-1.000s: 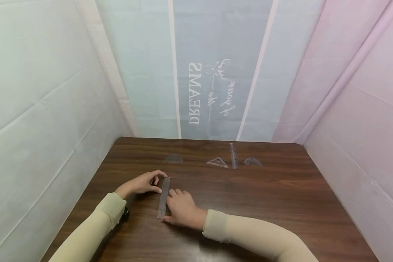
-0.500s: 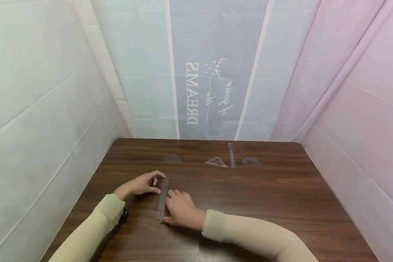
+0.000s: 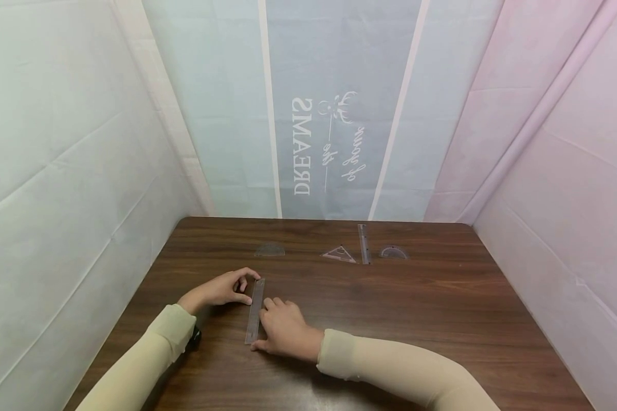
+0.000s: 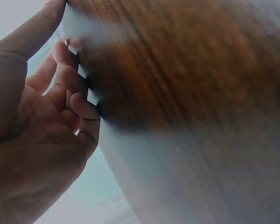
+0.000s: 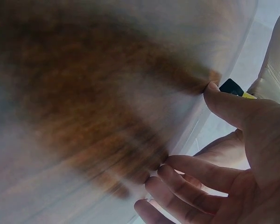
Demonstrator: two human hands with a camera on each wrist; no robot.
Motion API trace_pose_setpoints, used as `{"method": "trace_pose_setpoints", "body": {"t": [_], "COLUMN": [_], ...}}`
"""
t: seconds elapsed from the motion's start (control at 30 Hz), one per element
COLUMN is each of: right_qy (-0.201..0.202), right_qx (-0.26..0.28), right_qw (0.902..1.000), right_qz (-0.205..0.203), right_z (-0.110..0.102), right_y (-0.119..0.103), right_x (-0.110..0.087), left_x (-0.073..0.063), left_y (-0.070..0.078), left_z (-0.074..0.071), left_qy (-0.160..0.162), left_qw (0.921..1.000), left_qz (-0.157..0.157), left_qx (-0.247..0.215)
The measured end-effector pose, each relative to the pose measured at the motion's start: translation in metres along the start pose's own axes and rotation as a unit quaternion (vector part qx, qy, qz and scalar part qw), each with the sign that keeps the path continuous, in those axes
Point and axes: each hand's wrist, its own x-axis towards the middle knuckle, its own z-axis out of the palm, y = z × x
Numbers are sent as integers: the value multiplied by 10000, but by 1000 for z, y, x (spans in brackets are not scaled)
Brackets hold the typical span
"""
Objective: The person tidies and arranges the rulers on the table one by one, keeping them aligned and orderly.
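A clear ruler (image 3: 255,311) lies flat on the brown wooden table, its length running away from the person. My left hand (image 3: 226,287) holds its far part, a bent index finger at the far end and the thumb on the left edge. On the near part, my right hand (image 3: 286,328) holds it with curled fingers along the right edge and the thumb at the near end. The left wrist view shows the left hand (image 4: 42,112) low beside the tabletop, other fingers curled. In the right wrist view the right hand (image 5: 224,163) has its fingertips down on the table.
Toward the back of the table (image 3: 416,319) lie a clear protractor (image 3: 270,250), a clear set square (image 3: 340,254), a second ruler (image 3: 364,244) and another protractor (image 3: 393,253). Fabric curtains (image 3: 339,68) stand behind the table and at both sides.
The whole head view has shifted slightly left since a second ago. Both hands and the ruler keep the same places on the table.
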Motion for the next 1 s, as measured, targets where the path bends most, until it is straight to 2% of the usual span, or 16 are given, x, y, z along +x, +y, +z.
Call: {"method": "trace_pose_setpoints", "body": {"t": [0.53,0.77,1.0], "right_qy": [43,-80,-7], "right_qx": [47,408,985], "right_qw": [9999,9987,9945], "right_qz": [-136,-290,-364], "right_z": [0,0,0], "right_y": [4,10,19], "right_x": [-2,-6,-13], "left_x": [-2,-4,-4], "left_y": [2,1,10], "left_z": [0,0,-4], "left_qy": [7,-32,82], "left_qw": [10000,9995,9996], "left_qz": [47,44,-109], "left_qx": [-76,-324,-249]}}
